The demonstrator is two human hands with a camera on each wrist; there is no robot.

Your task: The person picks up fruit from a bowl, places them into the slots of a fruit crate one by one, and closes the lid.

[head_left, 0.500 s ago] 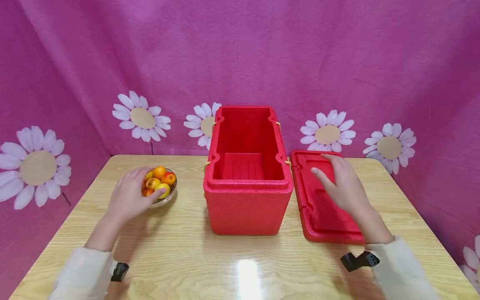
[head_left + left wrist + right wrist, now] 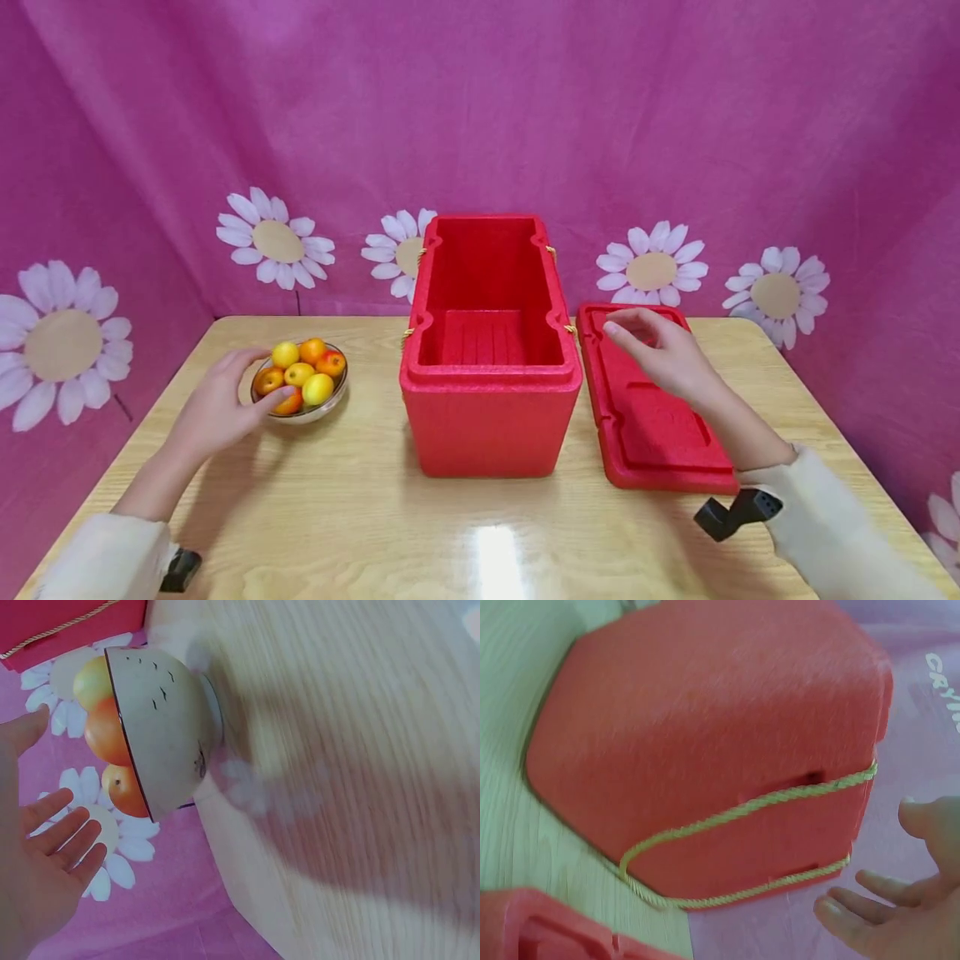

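Observation:
A pale bowl heaped with several orange and yellow fruits stands on the left of the table. Beside it, on its left, my left hand hovers with fingers spread and holds nothing; the left wrist view shows a gap between the fingers and the bowl. A red foam box, uncovered and with bare ribs on its floor, stands mid-table. Above the red lid, which lies right of the box, hangs my right hand, its fingers loosely bent and nothing in them.
Yellow rope runs along the box's side. The wooden table ends at a pink cloth with daisies, which hangs behind and at both sides.
My left hand has drawn back leftward from over the fruit, so more of the bowl shows. The right hand has shifted slightly left above the lid, its fingers more bent.

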